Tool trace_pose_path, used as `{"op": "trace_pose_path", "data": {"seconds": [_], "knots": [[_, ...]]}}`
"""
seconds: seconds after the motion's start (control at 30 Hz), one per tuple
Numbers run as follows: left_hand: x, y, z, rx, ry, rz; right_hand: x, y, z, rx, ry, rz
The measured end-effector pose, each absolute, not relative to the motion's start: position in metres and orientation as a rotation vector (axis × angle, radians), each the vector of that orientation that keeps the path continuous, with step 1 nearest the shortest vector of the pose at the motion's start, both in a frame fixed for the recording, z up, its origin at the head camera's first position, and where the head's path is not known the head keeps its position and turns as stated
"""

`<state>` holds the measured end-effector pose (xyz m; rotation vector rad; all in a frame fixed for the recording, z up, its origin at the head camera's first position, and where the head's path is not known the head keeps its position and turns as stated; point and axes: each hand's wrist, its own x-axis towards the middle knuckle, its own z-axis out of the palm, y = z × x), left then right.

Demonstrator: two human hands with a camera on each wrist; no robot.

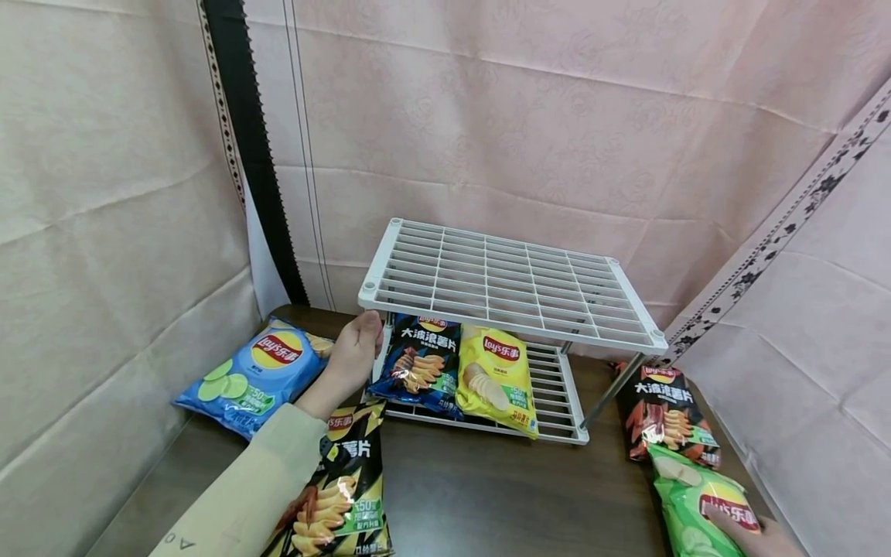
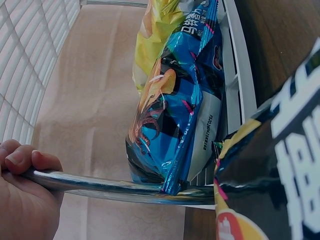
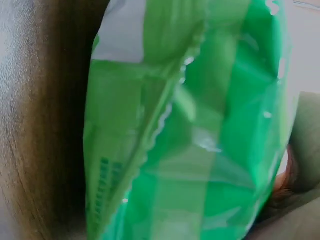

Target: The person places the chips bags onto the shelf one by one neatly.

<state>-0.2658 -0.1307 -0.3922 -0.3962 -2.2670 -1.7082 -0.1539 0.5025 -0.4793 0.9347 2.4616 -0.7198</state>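
A white two-tier rack [image 1: 379,261] with metal posts stands on the table. My left hand [image 1: 353,352] grips its front left post [image 2: 115,187], with fingers curled around the metal. On the lower tier lean a dark blue chip bag [image 1: 425,363] and a yellow chip bag [image 1: 496,379], side by side. At the lower right, my right hand [image 1: 755,534] holds a green chip bag [image 1: 689,495], thumb across its front. The right wrist view shows that bag's seamed back; most of the fingers are hidden there.
A light blue chip bag [image 1: 261,375] lies left of the rack. A black-and-gold chip bag [image 1: 334,503] is partly behind my left sleeve. Beyond the green bag lies a black-and-red chip bag [image 1: 668,418]. Cloth curtains [image 1: 543,139] enclose the dark wooden table [image 1: 487,487].
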Motion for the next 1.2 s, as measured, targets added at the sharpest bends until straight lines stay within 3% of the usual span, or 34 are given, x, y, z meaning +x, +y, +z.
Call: {"op": "trace_pose_path", "data": {"seconds": [0.13,0.67,1.0,1.2], "knots": [[-0.283,-0.135,-0.413,-0.389,-2.253,-1.697,-0.156,0.507,-0.483,0.936,2.443,-0.688],[-0.283,-0.135,-0.414,-0.392,-2.263,-1.681,-0.150,0.494,-0.477,1.036,2.440,-0.556],[-0.256,-0.128,-0.379,-0.412,-2.285,-1.661,-0.147,0.495,-0.479,1.110,2.430,-0.656],[-0.253,-0.129,-0.377,-0.406,-2.275,-1.676,-0.146,0.494,-0.477,1.121,2.413,-0.706]]}}
